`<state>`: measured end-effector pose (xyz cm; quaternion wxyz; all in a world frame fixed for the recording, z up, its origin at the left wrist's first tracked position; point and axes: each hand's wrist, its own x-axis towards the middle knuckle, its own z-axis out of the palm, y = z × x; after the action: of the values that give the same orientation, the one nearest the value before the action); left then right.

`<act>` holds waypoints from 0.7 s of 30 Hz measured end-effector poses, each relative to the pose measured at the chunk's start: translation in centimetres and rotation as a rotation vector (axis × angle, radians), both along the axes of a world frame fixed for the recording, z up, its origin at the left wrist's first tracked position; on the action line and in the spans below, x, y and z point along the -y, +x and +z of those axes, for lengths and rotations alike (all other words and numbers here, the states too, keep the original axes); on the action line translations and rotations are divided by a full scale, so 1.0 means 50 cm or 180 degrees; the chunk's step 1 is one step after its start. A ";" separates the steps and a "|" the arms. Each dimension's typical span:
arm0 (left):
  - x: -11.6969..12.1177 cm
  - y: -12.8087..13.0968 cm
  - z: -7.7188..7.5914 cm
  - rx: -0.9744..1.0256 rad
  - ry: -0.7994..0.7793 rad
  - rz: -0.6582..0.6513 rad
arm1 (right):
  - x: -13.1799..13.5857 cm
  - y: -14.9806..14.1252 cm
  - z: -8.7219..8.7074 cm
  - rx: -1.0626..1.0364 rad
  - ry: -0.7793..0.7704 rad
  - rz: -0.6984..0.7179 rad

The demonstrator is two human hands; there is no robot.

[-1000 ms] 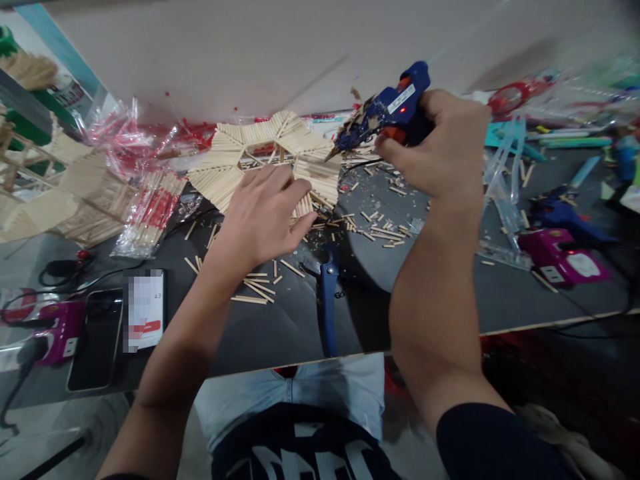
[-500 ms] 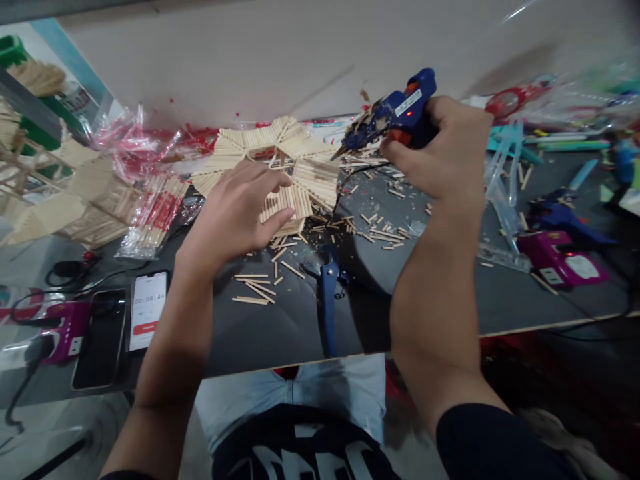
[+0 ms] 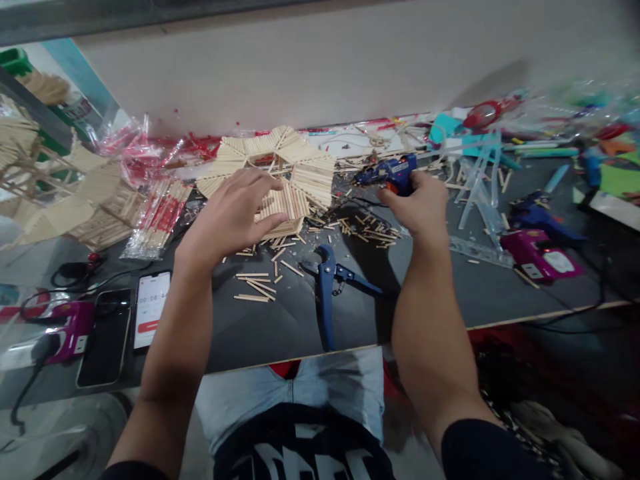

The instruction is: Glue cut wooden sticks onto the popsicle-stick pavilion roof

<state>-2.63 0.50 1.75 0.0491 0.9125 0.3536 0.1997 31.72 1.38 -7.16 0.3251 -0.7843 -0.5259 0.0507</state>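
My left hand (image 3: pixel 231 212) lies over the near left part of a ring-shaped wooden stick structure (image 3: pixel 311 179), fingers stretched and thumb apart. Whether its palm presses on the sticks I cannot tell. Farther right, my right hand (image 3: pixel 421 203) is closed around the handle of a blue glue gun (image 3: pixel 395 172), low at the back of the table with its nozzle towards the structure. A blue ratchet cutter (image 3: pixel 326 300) lies in front, its handles spread. Short cut sticks (image 3: pixel 376 232) are scattered between the structure and my right hand. Several longer sticks (image 3: pixel 257 287) lie near the cutter.
Bagged red-banded sticks (image 3: pixel 159 217) and a second stick frame (image 3: pixel 85 193) lie left. Two phones, one showing a timer (image 3: pixel 150 310), sit near a magenta power adapter (image 3: pixel 70 330). At right are clear glue sticks (image 3: pixel 483 180), another magenta adapter (image 3: pixel 543 257) and another blue glue gun (image 3: pixel 543 217).
My right hand has lowered the glue gun from above the structure's right side to table level. My left hand stays almost where it was. The view has shifted slightly.
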 end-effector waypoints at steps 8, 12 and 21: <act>0.060 -0.015 0.076 0.0237 -0.0039 0.0094 | 0.005 0.000 -0.020 0.0077 -0.0925 -0.0126; 0.091 -0.017 0.102 0.0380 -0.0150 0.0392 | 0.004 -0.003 -0.032 0.0399 -0.1606 0.0073; 0.090 -0.042 0.100 0.0434 -0.0460 0.0550 | 0.028 -0.051 0.009 0.0835 -0.1326 0.0586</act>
<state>-4.73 -3.99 6.75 0.1212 0.8570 0.4403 0.2388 29.15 0.00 -6.71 0.0796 -0.7830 -0.6110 0.0851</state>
